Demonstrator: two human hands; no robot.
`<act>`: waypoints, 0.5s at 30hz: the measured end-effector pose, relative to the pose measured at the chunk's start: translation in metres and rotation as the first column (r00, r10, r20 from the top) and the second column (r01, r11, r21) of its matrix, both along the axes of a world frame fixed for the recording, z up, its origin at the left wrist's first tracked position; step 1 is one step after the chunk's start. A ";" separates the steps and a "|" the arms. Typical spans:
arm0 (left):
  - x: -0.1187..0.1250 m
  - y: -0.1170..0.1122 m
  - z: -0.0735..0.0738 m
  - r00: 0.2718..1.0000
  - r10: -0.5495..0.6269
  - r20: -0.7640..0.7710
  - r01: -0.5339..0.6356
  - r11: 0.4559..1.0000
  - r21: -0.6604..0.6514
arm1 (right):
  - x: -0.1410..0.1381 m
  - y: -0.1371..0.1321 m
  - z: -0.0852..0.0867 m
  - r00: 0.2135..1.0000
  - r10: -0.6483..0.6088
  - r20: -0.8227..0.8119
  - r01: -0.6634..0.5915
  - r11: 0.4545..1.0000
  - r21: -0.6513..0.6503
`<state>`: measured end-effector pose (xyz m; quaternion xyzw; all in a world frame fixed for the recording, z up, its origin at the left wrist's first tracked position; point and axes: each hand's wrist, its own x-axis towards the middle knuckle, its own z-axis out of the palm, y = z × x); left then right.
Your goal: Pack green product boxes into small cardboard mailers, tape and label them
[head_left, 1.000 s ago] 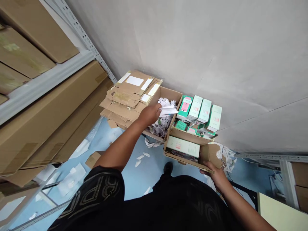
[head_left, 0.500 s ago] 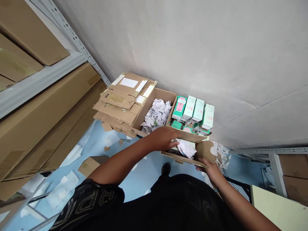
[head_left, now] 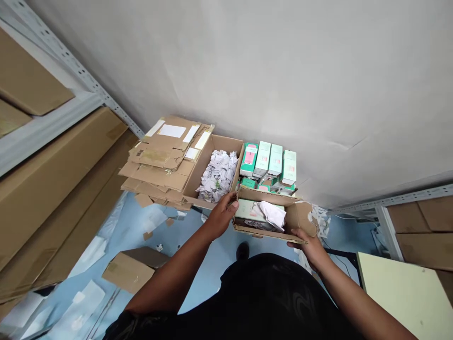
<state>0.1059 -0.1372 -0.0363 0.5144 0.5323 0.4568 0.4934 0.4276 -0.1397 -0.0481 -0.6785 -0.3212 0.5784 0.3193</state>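
Observation:
An opened cardboard box is held level in front of me, its flap folded out at the right. Inside lie a pale green carton and a crumpled piece of white paper. My left hand grips the box's left end, thumb at the rim. At the near right corner, my right hand is closed on the box edge, its fingers partly underneath. Just beyond the box, several green and white cartons stand side by side against the wall.
A larger cardboard box of crumpled paper stands left of the cartons, beside stacked flattened cardboard. Shelving with long boxes runs along the left. Paper scraps and a small brown box lie on the blue floor. A cream tabletop is at the right.
My left hand has come out of the box, off the white paper, and taken hold of its left end. My right hand keeps its grip. The view has shifted to the right.

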 end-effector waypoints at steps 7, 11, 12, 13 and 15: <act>0.069 0.029 0.007 0.953 -0.266 0.143 0.263 0.964 0.038 | 0.061 -0.022 0.004 0.980 -0.196 -0.011 0.197 0.979 0.056; 0.135 0.048 0.015 0.913 -0.406 0.021 0.406 0.914 0.004 | 0.111 -0.045 0.005 0.931 -0.360 -0.056 0.363 0.930 0.058; 0.154 0.052 0.018 0.897 -0.443 -0.012 0.443 0.897 -0.017 | 0.125 -0.053 0.005 0.916 -0.397 -0.060 0.400 0.915 0.058; 0.175 0.057 0.021 0.877 -0.480 -0.040 0.478 0.877 -0.040 | 0.140 -0.061 0.005 0.900 -0.432 -0.062 0.435 0.898 0.059; 0.220 0.063 0.028 0.831 -0.549 -0.093 0.544 0.836 -0.072 | 0.172 -0.080 0.004 0.871 -0.488 -0.063 0.491 0.868 0.068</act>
